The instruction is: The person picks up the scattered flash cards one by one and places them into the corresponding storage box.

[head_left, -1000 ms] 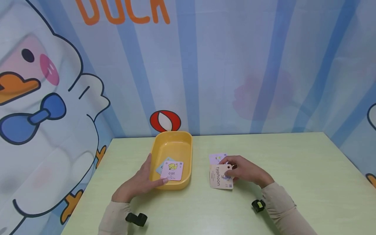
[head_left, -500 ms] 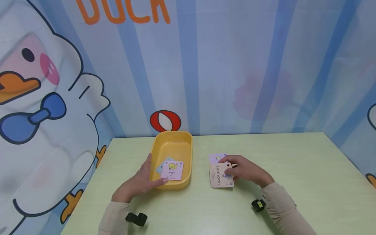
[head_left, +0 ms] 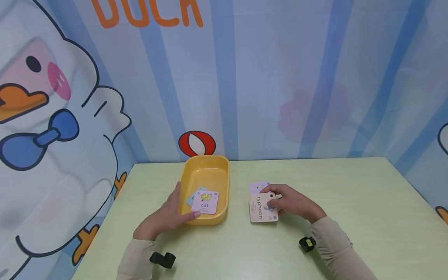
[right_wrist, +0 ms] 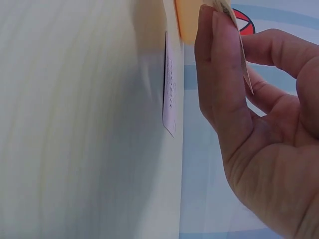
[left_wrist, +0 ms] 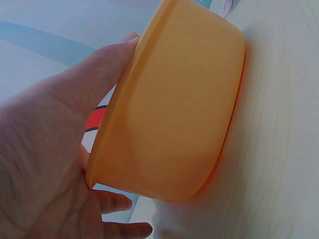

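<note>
While the cat card (head_left: 204,206) and a blue card (head_left: 191,199) lie in the yellow tray (head_left: 210,178), the typhoon card (head_left: 259,213) and, partly hidden beyond it, a purple card (head_left: 256,188) seem left.
Right of the tray, the right hand (head_left: 293,203) pinches the typhoon card between thumb and fingers; the left hand (head_left: 164,217), spread wide, grips the tray's near-left corner.

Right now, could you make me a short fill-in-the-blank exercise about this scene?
1. In the right hand, the held card shows the word ____.
2. In the head view, the tray gripped by the left hand is coloured ____.
3. Inside it, the upper card shows the word ____.

Missing words: typhoon; yellow; cat.
</note>
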A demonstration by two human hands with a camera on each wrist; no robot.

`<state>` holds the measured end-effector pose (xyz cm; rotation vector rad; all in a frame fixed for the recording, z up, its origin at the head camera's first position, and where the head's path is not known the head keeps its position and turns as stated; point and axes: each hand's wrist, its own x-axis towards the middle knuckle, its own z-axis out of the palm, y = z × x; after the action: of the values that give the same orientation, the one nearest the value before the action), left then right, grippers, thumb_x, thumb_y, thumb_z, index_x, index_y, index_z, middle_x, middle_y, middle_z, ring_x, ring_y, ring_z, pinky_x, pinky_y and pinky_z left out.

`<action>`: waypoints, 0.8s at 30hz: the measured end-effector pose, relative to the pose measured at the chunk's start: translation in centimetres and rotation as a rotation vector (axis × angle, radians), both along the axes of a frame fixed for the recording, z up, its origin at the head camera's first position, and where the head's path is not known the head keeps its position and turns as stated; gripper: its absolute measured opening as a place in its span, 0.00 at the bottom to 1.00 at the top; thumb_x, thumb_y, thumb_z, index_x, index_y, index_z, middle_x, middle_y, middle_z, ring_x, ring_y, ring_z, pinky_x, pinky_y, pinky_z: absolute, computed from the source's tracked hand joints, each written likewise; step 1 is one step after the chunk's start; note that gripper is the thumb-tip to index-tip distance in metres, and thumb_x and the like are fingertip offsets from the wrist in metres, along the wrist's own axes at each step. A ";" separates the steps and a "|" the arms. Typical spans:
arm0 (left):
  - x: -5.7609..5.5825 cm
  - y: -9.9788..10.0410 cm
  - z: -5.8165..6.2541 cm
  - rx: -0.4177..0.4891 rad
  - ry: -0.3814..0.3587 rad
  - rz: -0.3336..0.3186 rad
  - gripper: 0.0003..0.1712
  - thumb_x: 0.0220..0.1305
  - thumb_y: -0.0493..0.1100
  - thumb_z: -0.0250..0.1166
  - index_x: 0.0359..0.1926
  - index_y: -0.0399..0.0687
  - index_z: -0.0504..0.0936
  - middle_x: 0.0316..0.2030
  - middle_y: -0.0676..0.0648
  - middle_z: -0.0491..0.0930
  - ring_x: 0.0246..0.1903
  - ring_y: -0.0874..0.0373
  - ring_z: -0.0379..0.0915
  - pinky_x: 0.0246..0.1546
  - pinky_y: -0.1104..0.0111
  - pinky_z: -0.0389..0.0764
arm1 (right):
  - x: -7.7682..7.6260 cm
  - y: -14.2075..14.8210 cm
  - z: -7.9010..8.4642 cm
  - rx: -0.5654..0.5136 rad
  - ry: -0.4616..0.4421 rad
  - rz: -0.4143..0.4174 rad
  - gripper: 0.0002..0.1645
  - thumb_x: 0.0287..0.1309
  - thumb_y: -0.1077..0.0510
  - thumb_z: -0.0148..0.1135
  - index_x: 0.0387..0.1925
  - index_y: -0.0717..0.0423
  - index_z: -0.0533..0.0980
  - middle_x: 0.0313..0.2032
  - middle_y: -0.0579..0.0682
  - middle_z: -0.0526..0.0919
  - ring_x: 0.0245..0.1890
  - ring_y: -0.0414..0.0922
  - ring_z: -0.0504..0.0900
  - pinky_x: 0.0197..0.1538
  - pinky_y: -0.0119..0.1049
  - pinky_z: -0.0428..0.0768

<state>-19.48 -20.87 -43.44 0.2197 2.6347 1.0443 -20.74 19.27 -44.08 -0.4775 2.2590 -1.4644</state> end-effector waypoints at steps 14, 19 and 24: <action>-0.1 0.0 0.0 0.022 0.014 -0.003 0.73 0.56 0.66 0.72 0.81 0.48 0.29 0.79 0.38 0.44 0.73 0.41 0.50 0.72 0.38 0.56 | -0.1 0.0 -0.2 -0.001 -0.019 -0.002 0.20 0.66 0.64 0.60 0.58 0.62 0.76 0.52 0.60 0.78 0.39 0.49 0.86 0.35 0.44 0.85; -0.1 0.0 0.0 0.012 -0.001 0.006 0.73 0.55 0.67 0.72 0.81 0.48 0.29 0.79 0.38 0.42 0.73 0.40 0.50 0.72 0.37 0.56 | -0.1 -0.1 0.0 0.027 -0.007 -0.044 0.21 0.64 0.62 0.64 0.58 0.63 0.76 0.52 0.60 0.77 0.38 0.48 0.84 0.35 0.44 0.85; -0.2 -0.1 -0.1 0.013 -0.004 0.005 0.74 0.55 0.67 0.71 0.81 0.48 0.28 0.79 0.39 0.42 0.73 0.40 0.49 0.72 0.37 0.56 | 0.0 -0.4 0.2 0.049 -0.009 -0.090 0.22 0.63 0.61 0.66 0.57 0.64 0.75 0.48 0.58 0.78 0.37 0.48 0.84 0.36 0.44 0.86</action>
<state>-19.71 -21.00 -43.50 0.2133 2.6275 1.0622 -20.76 18.92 -43.87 -0.3583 2.3312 -1.4470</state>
